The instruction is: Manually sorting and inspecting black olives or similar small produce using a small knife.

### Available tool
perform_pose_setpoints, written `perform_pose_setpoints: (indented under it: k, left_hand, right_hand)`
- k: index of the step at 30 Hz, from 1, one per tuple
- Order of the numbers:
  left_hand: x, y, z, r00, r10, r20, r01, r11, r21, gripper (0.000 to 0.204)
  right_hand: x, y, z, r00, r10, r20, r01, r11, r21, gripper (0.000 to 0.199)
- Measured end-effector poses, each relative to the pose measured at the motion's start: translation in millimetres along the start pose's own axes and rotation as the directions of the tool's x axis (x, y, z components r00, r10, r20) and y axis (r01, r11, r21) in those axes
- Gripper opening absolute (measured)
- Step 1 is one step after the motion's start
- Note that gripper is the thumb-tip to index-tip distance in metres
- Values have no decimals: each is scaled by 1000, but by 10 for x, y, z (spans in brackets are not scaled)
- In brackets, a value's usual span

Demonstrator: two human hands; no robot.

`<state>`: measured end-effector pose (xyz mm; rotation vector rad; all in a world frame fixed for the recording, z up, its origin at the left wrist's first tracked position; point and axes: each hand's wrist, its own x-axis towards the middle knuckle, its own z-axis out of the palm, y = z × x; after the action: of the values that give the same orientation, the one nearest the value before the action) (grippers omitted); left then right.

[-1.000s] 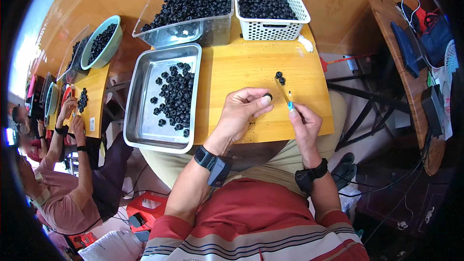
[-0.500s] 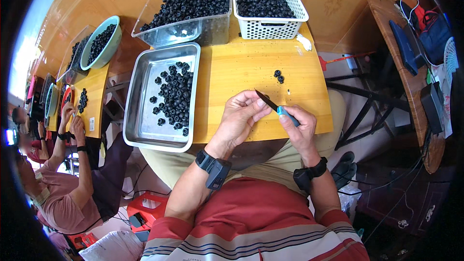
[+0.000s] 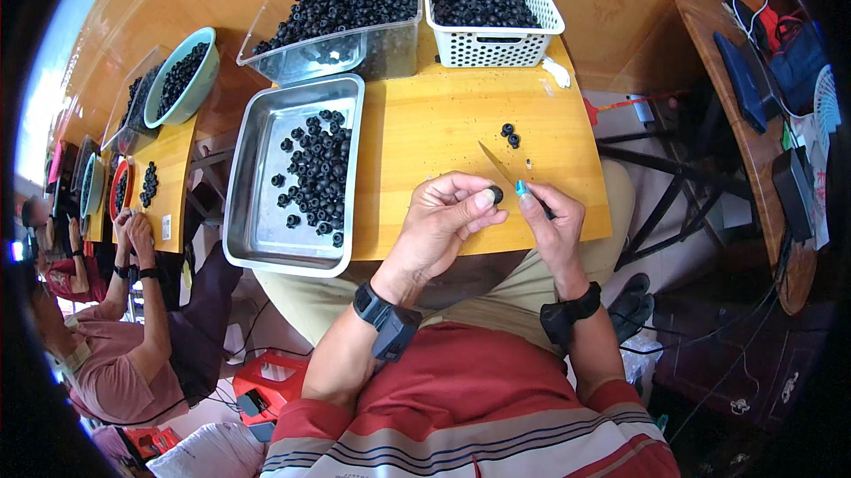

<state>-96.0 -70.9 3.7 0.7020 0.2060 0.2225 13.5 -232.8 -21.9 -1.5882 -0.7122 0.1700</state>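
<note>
Near the front edge of the table, my left hand (image 3: pixel 443 223) pinches one small black round piece (image 3: pixel 495 195) between thumb and fingers. My right hand (image 3: pixel 557 223) is closed around a small knife (image 3: pixel 498 162). The knife's thin blade points up and to the left, just apart from the held piece; a blue band shows by my thumb. Beyond the blade, a few loose black round pieces (image 3: pixel 511 135) with ring-like openings lie on the yellow wooden table (image 3: pixel 425 132). To the left, a metal tray (image 3: pixel 257 221) holds many such pieces.
Behind the tray stand a clear plastic bin (image 3: pixel 390 57) and a white perforated basket (image 3: pixel 493 53), both full of black pieces. A crumpled white scrap (image 3: pixel 557 72) lies at the right. Another person (image 3: pixel 124 349) works at a neighbouring table on the left, near a pale green bowl (image 3: pixel 206 79).
My right hand has turned the knife, and its blade has come away from my left fingers. The black piece now shows in my left hand's pinch.
</note>
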Motion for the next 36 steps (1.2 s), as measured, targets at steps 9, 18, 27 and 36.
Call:
perform_pose_setpoints:
  k: [9,18,27,36]
  left_hand:
    - [3,-19,-89,998,42,-36,-43,999,-22,13]
    - [19,-58,-152,997,41,-60,-43,999,-30,12]
    - [-12,-45,-171,997,25,-79,-24,1000,9,10]
    - [-117,-20,-104,999,5,-42,-8,998,-56,12]
  right_hand:
    - [-46,37,-63,984,-143,102,145,989,-19,32]
    - [-36,24,-43,974,-188,126,189,982,6,32]
    - [-32,-14,-45,978,-152,144,156,988,-15,31]
    - [-12,-34,-21,997,-65,51,66,998,-21,27]
